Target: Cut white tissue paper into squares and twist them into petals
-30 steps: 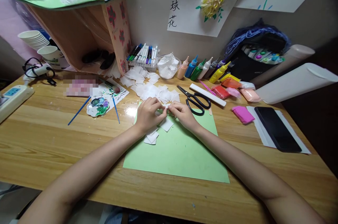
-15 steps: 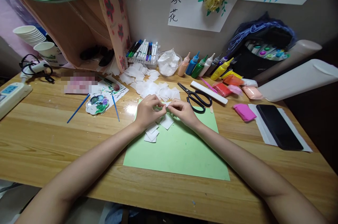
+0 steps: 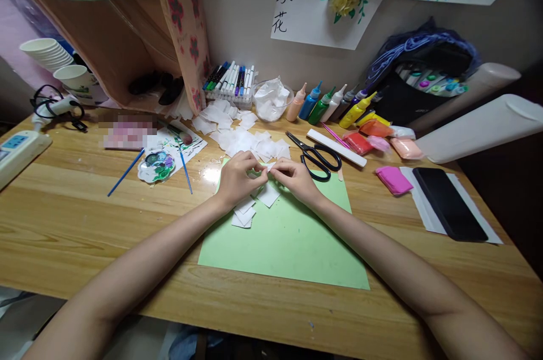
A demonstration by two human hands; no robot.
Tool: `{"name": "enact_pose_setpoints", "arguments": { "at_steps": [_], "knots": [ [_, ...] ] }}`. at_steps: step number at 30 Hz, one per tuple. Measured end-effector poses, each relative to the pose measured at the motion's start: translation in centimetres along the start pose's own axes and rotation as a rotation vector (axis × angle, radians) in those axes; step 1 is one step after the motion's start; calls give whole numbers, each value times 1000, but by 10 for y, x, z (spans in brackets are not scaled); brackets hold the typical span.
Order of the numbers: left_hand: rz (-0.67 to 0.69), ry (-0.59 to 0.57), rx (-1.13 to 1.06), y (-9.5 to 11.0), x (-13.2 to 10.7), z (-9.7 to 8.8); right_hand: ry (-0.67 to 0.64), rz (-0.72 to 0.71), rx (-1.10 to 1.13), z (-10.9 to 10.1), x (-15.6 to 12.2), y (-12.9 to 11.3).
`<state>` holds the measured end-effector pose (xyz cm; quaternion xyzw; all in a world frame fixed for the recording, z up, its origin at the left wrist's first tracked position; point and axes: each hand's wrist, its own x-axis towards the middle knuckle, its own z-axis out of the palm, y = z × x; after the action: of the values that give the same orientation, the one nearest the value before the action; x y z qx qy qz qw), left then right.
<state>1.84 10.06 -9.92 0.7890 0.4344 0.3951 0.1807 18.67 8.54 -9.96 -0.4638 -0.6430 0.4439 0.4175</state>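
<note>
Over the upper part of a green paper sheet [image 3: 292, 247], my left hand [image 3: 241, 179] and my right hand [image 3: 294, 179] meet fingertip to fingertip. Both pinch a small piece of white paper [image 3: 270, 167], which the fingers mostly cover. Just below them a white paper square [image 3: 268, 195] lies flat on the sheet. More white paper squares [image 3: 243, 217] overlap in a little stack under my left wrist. Black-handled scissors [image 3: 316, 156] rest close to my right hand, partly on the green sheet.
Beyond my hands is a spread of white paper pieces [image 3: 241, 141]. Paint bottles [image 3: 324, 105] and a clear bowl of white paper [image 3: 271, 101] stand behind. At left lie a paint palette [image 3: 156, 167] and brushes [image 3: 126, 172]; at right, a black phone [image 3: 449, 203].
My hands stay together in nearly the same place, with a slight shift of the fingers on the white paper. The whole view has moved very slightly.
</note>
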Motion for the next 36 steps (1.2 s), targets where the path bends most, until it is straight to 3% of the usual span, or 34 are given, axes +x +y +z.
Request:
{"name": "enact_pose_setpoints", "arguments": {
  "at_steps": [14, 24, 36],
  "knots": [
    [4, -1, -16, 0, 0, 0, 16, -17, 30, 0, 1, -2],
    [23, -69, -40, 0, 1, -2, 6, -44, 12, 0, 0, 0],
    [52, -23, -67, 0, 0, -2, 66, -26, 16, 1, 0, -1]
  ]
}}
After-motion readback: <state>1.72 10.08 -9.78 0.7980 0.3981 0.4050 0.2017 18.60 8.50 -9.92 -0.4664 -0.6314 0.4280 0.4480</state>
